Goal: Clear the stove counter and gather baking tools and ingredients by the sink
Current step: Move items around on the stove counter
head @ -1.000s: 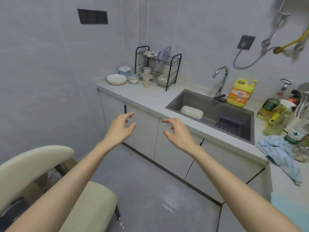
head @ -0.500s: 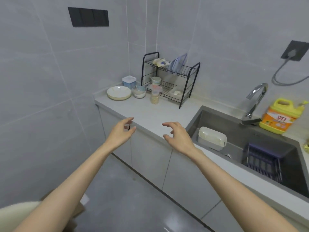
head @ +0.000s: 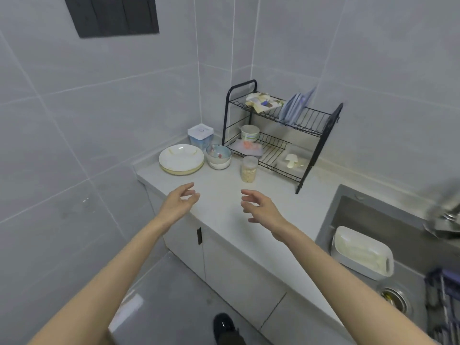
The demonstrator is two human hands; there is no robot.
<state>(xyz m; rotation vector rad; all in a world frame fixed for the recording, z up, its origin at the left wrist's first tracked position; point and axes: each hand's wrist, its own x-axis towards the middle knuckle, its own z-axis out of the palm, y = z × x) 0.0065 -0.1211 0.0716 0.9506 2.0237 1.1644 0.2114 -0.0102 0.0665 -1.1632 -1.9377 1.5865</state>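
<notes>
Empty left hand [head: 180,204] and right hand [head: 260,207] hover, grips loosely wide, above the pale grey tabletop [head: 286,200]; the gathering step seems in hand, next likely a reach for the clear grain-filled jar [head: 248,169].

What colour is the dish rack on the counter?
Black; the dish rack shows best in the head view.
</notes>
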